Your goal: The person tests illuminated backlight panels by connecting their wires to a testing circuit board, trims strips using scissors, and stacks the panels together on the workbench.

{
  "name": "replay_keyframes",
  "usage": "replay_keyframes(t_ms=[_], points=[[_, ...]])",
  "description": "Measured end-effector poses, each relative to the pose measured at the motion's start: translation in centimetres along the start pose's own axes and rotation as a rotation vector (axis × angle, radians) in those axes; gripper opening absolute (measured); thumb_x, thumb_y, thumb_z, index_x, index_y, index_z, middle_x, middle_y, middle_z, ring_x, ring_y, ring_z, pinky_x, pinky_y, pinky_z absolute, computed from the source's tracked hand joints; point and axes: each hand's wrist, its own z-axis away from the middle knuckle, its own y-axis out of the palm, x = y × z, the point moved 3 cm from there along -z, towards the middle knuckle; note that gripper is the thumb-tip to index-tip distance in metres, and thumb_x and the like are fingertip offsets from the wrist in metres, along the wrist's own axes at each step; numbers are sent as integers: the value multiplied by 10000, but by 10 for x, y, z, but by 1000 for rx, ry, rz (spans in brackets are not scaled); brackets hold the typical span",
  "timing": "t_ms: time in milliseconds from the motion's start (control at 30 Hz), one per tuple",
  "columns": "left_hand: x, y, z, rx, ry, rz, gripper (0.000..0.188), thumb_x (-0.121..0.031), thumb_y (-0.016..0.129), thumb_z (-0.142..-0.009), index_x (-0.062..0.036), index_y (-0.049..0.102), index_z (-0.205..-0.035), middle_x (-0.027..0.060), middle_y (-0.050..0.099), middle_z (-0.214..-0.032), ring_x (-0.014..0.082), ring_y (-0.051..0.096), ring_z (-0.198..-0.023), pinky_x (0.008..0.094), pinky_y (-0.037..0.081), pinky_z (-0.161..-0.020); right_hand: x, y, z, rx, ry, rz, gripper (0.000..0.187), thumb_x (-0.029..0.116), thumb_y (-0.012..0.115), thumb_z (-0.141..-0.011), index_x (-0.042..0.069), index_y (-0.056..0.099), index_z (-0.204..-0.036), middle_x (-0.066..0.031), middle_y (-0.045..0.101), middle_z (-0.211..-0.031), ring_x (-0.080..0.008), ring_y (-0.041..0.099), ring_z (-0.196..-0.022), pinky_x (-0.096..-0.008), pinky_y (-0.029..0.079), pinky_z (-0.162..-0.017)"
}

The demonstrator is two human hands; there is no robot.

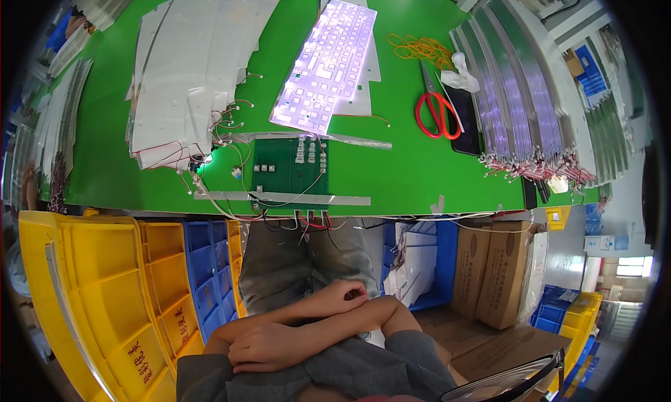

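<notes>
My forearms lie crossed over my lap, below the table edge. Reaching over to the right, my left hand (341,296) has loosely curled fingers, and nothing shows in them. My right hand (265,347) rests against my left arm near the elbow, its fingers bent in with no object visible. Neither hand touches anything on the table. Straight ahead on the green table (409,171) lies a lit, white-glowing keyboard backlight sheet (327,66). Its near end meets a green circuit board (283,166) with white connectors, wires and silvery tape strips (293,198) along it.
White thin sheets with wires (185,73) are stacked at left. Red-handled scissors (438,115), yellow rubber bands (423,49) and a dark phone-like slab (467,126) lie right of centre. Bundled sheets (517,87) fill the right. Yellow bins (91,283) and cardboard boxes (500,273) flank my legs.
</notes>
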Motion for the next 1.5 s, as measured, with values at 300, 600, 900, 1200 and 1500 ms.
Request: replay_keyframes(t_ms=[300,600,900,1200,1500], points=[[-31,-10,4,-174,83,185,190,-158,525,-883,7,560,-971,95,603,-917,115,557,-846,258,460,-722,8,21,-6,19,-268,680,188,211,531,-779,36,519,-712,-61,529,-682,-201,526,-636,-306,400,-555],[-145,-25,46,-470,578,-388,276,-38,628,-727,45,579,-986,199,589,-1029,344,593,-848,358,496,-728,78,13,-16,299,-154,1114,210,179,498,-731,0,573,-812,-40,521,-734,-187,483,-623,-315,387,-568],[-145,-8,60,-555,676,-395,364,-58,635,-647,95,587,-974,239,584,-996,311,603,-786,330,526,-653,87,-18,-2,158,-77,1102,199,174,502,-723,4,569,-802,-38,522,-728,-184,484,-620,-313,383,-563],[-100,-10,35,-478,606,202,289,31,609,-753,28,557,-1038,74,542,-737,167,536,-612,264,440,-547,90,-23,0,179,-59,1104,188,168,505,-715,8,566,-792,-37,522,-722,-182,485,-617,-312,380,-558],[-98,-17,27,-238,537,265,373,-10,568,-785,24,500,-1150,54,535,-715,126,525,-605,247,441,-585,91,-27,-2,177,-37,1105,177,162,509,-707,12,563,-782,-36,522,-715,-180,487,-615,-311,377,-553]])
